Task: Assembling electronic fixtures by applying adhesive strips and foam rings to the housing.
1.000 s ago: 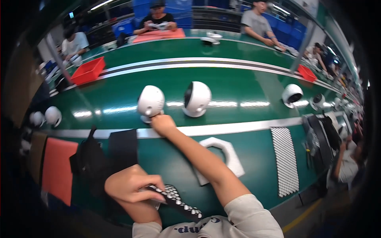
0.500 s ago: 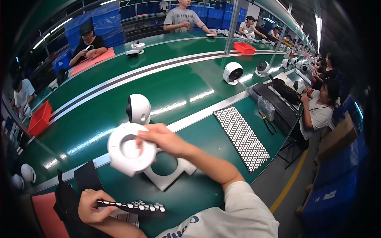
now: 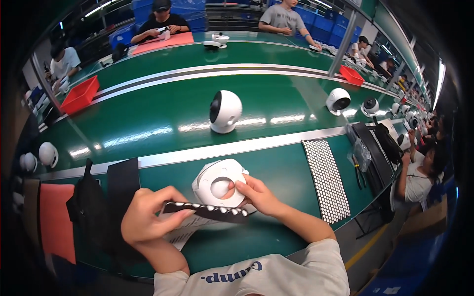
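Observation:
My left hand (image 3: 148,219) pinches a narrow black strip (image 3: 210,212) with a row of round white pads along its upper side. Just beyond the strip, my right hand (image 3: 261,196) grips the right side of a white plastic ring-shaped part (image 3: 205,186) with a round opening in its middle. The strip overlaps the part's near edge in the picture; I cannot tell whether they touch. A printed white sheet (image 3: 183,233) lies below my left hand, partly hidden. Past the bench edge, a white rounded camera (image 3: 229,112) with a black front stands on the green belt.
A black sheet of white round pads (image 3: 326,180) lies right, near yellow-handled pliers (image 3: 356,170) and a clear plastic bag (image 3: 361,152). At left are a black sheet (image 3: 123,177), a black bag (image 3: 88,202) and an orange mat (image 3: 57,217). Co-workers sit across and to the right.
My right hand has brought the white ring-shaped part beside the pad strip. My left hand has raised the strip toward it. The whole view has turned left.

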